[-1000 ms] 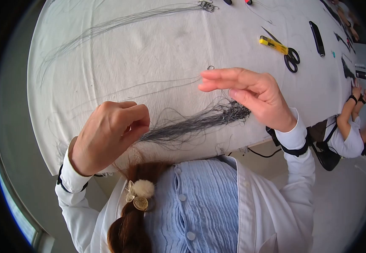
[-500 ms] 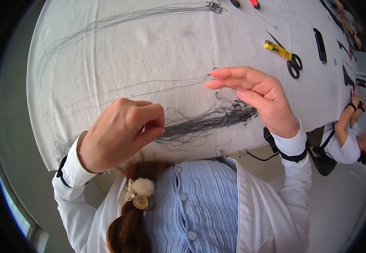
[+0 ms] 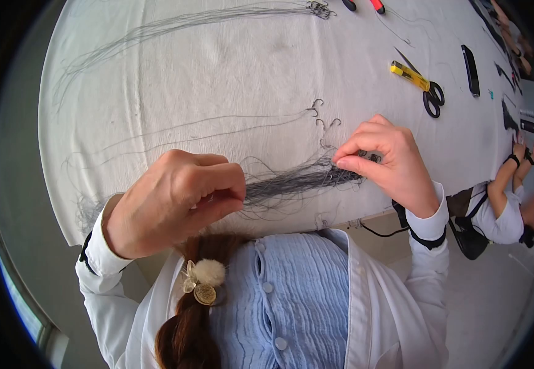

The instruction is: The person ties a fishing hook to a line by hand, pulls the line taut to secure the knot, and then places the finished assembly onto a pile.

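Note:
A thick bundle of dark lines with hooks (image 3: 291, 185) lies near the table's front edge, between my hands. My left hand (image 3: 184, 200) is closed at the bundle's left part; whatever its fingers pinch is hidden. At the hook end, my right hand (image 3: 390, 163) pinches with thumb and forefinger, and what is between the tips is too small to make out. Just above that hand, a pair of hooks (image 3: 327, 126) lies on the cloth. Farther up is another hook pair (image 3: 315, 109), with two thin lines running left from it.
On the white cloth (image 3: 218, 74), a second hooked bundle (image 3: 218, 15) lies at the far side. Scissors (image 3: 433, 98) with a yellow cutter (image 3: 410, 76), a black phone (image 3: 470, 71) and red-handled pliers (image 3: 378, 6) lie right. Another person (image 3: 504, 197) sits at the right edge.
My right hand has moved down to the bundle's hook end, and its fingers have gone from spread to pinched. Two hook pairs now show above it. My left hand has shifted slightly.

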A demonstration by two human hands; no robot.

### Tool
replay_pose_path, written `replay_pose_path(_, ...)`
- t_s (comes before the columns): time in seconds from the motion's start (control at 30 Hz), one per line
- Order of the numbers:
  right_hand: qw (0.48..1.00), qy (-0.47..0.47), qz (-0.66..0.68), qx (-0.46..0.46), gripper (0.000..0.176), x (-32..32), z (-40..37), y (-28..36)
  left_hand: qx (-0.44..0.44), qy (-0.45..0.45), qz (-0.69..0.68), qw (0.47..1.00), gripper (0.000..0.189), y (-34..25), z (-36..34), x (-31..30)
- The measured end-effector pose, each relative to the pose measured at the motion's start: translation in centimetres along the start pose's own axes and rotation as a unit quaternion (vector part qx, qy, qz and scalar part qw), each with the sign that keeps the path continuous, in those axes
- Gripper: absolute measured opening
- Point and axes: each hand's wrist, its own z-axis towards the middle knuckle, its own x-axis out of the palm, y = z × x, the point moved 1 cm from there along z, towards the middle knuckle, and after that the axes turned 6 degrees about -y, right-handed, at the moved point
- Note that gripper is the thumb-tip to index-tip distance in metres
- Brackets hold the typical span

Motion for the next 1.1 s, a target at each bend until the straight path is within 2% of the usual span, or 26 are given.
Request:
replay_pose_path(0.13,0.999,-0.024,0.02,-0.015,0.004,-1.5,-0.8,0.2,0.023,0.003,-0.039,0.999,0.006,-0.3,-0.4,0.0)
replay_pose_path(0.2,0.998,-0.034,0.047,0.027,0.006,-2.1,-1.4,0.0,0.021,0.0,-0.039,0.999,0.005,-0.3,-0.6,-0.1)
replay_pose_path(0.33,0.996,-0.056,0.054,0.044,0.007,-2.4,-2.1,-0.2,0.018,-0.009,-0.073,0.997,0.007,-0.7,-0.8,-1.0)
replay_pose_path(0.4,0.989,-0.067,0.112,0.069,0.007,-2.7,-2.4,-0.2,0.02,-0.013,-0.096,0.995,0.008,-0.8,-1.0,-1.6)
replay_pose_path(0.5,0.991,-0.057,0.111,0.05,0.008,-3.1,-3.0,-0.3,0.01,-0.023,-0.118,0.993,0.007,-0.9,-1.3,-1.9)
replay_pose_path(0.53,0.991,-0.057,0.111,0.05,0.008,-2.9,-3.1,-0.5,-0.002,-0.006,-0.099,0.995,0.006,-0.9,-1.2,-1.8)
replay_pose_path(0.6,0.999,-0.022,-0.008,0.05,0.01,-2.5,-3.4,-0.9,-0.015,0.012,-0.08,0.997,0.005,-0.7,-1.3,-1.5)
replay_pose_path(0.7,0.996,-0.053,-0.045,0.047,0.01,-2.4,-3.8,-0.9,-0.02,0.004,-0.021,1.0,0.006,0.4,-1.9,-0.8)
replay_pose_path(0.8,0.994,-0.083,-0.037,0.066,0.008,-2.3,-4.1,-0.8,-0.037,-0.024,-0.012,0.999,0.006,0.6,-2.3,-1.1)
replay_pose_path(0.87,0.992,-0.1,-0.021,0.073,0.009,-2.5,-4.1,-1.0,-0.082,-0.034,0.002,0.996,0.007,0.5,-2.6,-1.7)
replay_pose_path(1.1,0.983,-0.139,0.093,0.078,0.01,-2.9,-4.2,-1.4,-0.099,-0.061,0.013,0.993,0.007,0.8,-3.4,-2.3)
